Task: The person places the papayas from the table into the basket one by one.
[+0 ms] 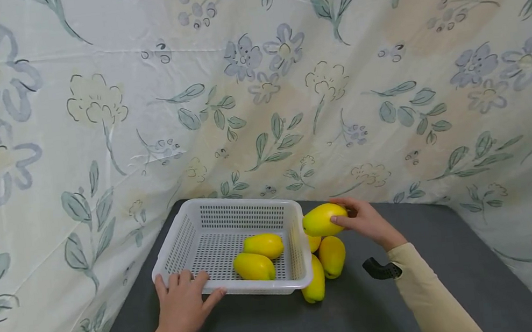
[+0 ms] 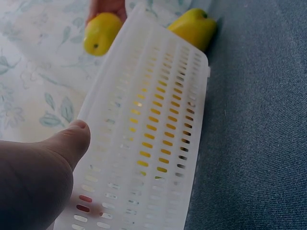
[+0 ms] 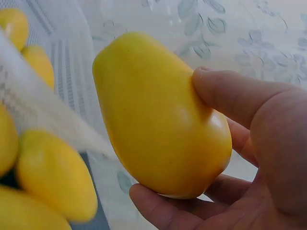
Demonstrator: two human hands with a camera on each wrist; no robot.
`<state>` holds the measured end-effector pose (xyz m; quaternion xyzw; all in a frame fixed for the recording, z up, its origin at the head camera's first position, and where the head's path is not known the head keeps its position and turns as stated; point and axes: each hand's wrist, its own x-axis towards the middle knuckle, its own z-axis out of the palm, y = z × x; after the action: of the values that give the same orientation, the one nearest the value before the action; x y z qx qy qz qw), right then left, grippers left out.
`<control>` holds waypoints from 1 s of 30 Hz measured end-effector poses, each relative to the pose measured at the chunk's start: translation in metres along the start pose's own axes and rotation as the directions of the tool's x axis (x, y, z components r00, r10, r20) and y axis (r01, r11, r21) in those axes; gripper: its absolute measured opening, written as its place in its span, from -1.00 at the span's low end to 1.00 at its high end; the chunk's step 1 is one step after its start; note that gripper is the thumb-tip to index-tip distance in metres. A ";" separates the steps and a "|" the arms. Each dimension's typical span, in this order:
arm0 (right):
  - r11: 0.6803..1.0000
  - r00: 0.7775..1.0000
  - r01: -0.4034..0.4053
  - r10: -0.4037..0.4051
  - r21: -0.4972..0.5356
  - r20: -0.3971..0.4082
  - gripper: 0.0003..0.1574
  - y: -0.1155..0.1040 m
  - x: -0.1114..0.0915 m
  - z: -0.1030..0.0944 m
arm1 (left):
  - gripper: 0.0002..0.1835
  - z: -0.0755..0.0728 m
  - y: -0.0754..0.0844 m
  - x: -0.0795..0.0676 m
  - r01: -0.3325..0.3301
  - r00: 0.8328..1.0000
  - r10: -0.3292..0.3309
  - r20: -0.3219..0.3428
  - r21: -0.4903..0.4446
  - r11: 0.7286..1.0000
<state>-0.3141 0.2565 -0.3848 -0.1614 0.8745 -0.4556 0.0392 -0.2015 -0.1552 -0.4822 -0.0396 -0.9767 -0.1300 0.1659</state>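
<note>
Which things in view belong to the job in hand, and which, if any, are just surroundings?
Part of the job:
right grip, holding a yellow papaya-like fruit
white perforated basket, held by the left grip
two similar fruits inside it
three similar fruits beside it

Surroundings:
dark tabletop
floral cloth behind
black wrist-worn band

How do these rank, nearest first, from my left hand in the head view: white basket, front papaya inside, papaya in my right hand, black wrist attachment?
1. White basket: left hand holds its near rim.
2. Front papaya: inside, right of that hand.
3. Held papaya: in the right hand, by the basket's right rim.
4. Black wrist attachment: farthest right, at that hand's wrist.
</note>
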 end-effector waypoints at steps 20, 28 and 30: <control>0.994 0.989 0.089 -0.081 -0.058 0.127 -0.33 -0.026 0.034 0.075 | -0.44 0.001 0.003 0.000 -0.004 1.000 0.004 -0.014 -0.007 1.000; 0.988 0.973 0.102 -0.074 -0.119 0.219 -0.34 -0.037 0.033 0.098 | -0.45 0.001 0.002 0.000 -0.004 1.000 0.004 -0.029 -0.008 1.000; 0.986 0.965 0.113 -0.079 -0.125 0.250 -0.35 -0.037 0.033 0.105 | -0.45 0.001 0.002 0.000 -0.003 1.000 0.002 -0.026 -0.008 1.000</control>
<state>-0.3135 0.1441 -0.4133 -0.2607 0.8836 -0.3722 0.1130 -0.2015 -0.1534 -0.4829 -0.0398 -0.9739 -0.1344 0.1785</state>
